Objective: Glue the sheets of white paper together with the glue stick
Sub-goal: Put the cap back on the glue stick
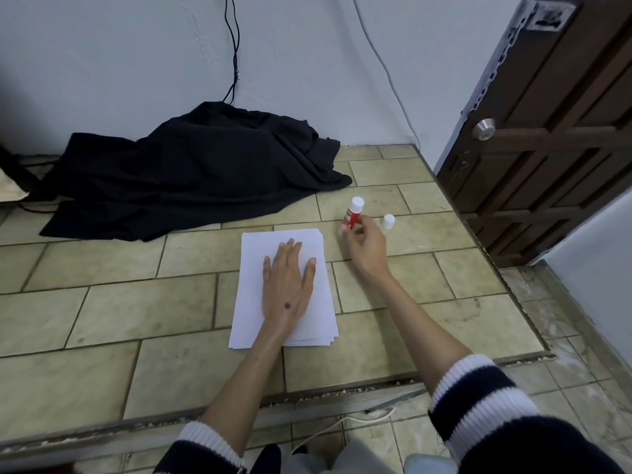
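Head view, looking down at a tiled counter (102,316) with a metal-edged rim along its near and right sides.

Paper (251,248): a stack of white sheets lies flat at the counter's middle, edges slightly fanned at the near right corner. Number of sheets cannot be told.

Left hand (287,285): released, palm down, fingers spread, pressing flat on the top sheet. It grips nothing.

Right hand (364,246): just right of the stack's far corner, fingertips pinched around the lower part of the glue stick (352,213). Stick is red-bodied with a white end pointing up, tilted slightly away from the person. Whether its base touches the counter cannot be told; the fingers hide it.

Cap (389,221): a small white cylinder stands upright on the tiles just right of the glue stick, apart from the hand.

Other items: black cloth (191,172) heaped at the far left of the counter against the wall, well apart from the paper. Two cords run down the wall behind it. Brown door (554,138) with a metal knob at right. Both sleeves are dark with white stripes, pushed up the forearms.
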